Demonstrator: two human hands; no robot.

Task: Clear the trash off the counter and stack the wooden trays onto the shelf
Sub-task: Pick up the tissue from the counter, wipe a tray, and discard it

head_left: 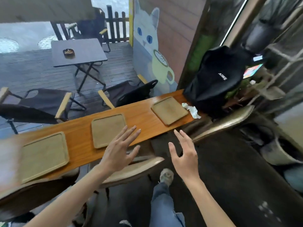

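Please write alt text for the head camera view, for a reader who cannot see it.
Two empty, open hands, left hand and right hand, reach over a wooden counter holding three wooden trays and a crumpled white napkin beside a black backpack.

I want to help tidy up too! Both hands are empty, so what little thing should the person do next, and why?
Probably reach the right hand forward to the crumpled white tissue. It is the only trash visible on the wooden counter, lying at the far end between the nearest wooden tray and the black backpack. Both the right and the left hand are open and hold nothing.
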